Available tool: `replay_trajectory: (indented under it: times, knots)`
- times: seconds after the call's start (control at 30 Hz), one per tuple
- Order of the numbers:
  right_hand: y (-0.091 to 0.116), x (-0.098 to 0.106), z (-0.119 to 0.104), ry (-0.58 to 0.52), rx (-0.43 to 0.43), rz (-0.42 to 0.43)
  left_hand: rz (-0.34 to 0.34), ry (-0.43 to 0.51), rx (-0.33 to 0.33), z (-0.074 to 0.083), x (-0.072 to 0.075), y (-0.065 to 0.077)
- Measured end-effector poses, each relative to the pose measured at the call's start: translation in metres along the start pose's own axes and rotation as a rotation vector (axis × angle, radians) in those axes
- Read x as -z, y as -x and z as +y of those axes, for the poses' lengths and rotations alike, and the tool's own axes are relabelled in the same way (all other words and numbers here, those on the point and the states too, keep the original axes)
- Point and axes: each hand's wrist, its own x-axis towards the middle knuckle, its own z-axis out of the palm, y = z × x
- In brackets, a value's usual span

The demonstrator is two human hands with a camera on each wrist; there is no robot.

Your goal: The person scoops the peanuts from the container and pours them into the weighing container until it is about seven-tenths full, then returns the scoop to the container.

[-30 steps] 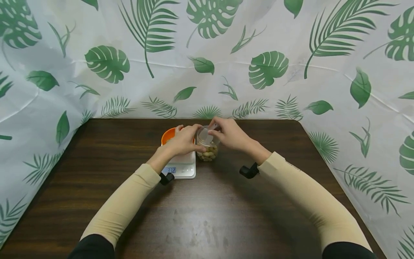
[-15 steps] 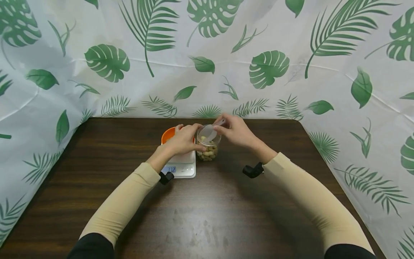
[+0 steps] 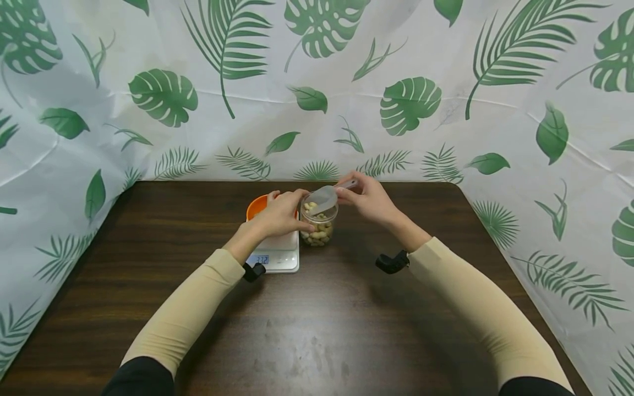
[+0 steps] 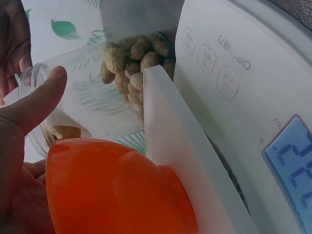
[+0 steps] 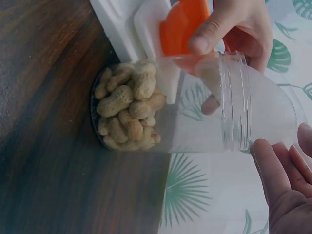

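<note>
A clear jar [image 5: 170, 131] of unshelled peanuts [image 5: 126, 112] stands upright on the table. My left hand [image 3: 282, 214] grips it near the neck, thumb on the near side and fingers behind. Over the jar's mouth, my right hand [image 3: 364, 198] pinches the handle of a translucent scoop [image 3: 324, 198], whose bowl tilts down into the opening. A peanut [image 4: 66, 131] shows at the scoop just inside the mouth in the left wrist view. Close beside the left hand, an orange bowl [image 4: 112, 185] sits on a white kitchen scale [image 3: 282, 261].
The scale's lit display [image 3: 260, 259] reads about 332. The jar, bowl and scale stand near the back edge of the dark wooden table [image 3: 317, 330]. Behind it hangs a white leaf-print sheet [image 3: 346, 148].
My right hand has drawn back to the right and slightly up, bringing the scoop from deeper in the jar up to its mouth. The left hand stays in place on the jar.
</note>
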Motion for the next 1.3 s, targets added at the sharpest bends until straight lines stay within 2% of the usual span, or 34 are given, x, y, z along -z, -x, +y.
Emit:
replay_trajectory:
  times: [0.33,0.67,0.97,1.3]
  knots:
    - [0.007,0.000,0.010,-0.169,-0.009,0.043,-0.005,-0.002,0.002,0.000,0.000,0.000]
    - [0.011,-0.002,0.014,-0.215,0.030,0.067,-0.003,-0.002,0.004,0.000,0.000,0.001]
    - [0.014,0.000,0.020,-0.326,0.013,0.113,-0.007,-0.004,0.001,0.000,0.001,0.002]
    - [0.018,0.002,0.027,-0.356,0.023,0.133,0.000,-0.006,-0.001,0.000,-0.001,0.002]
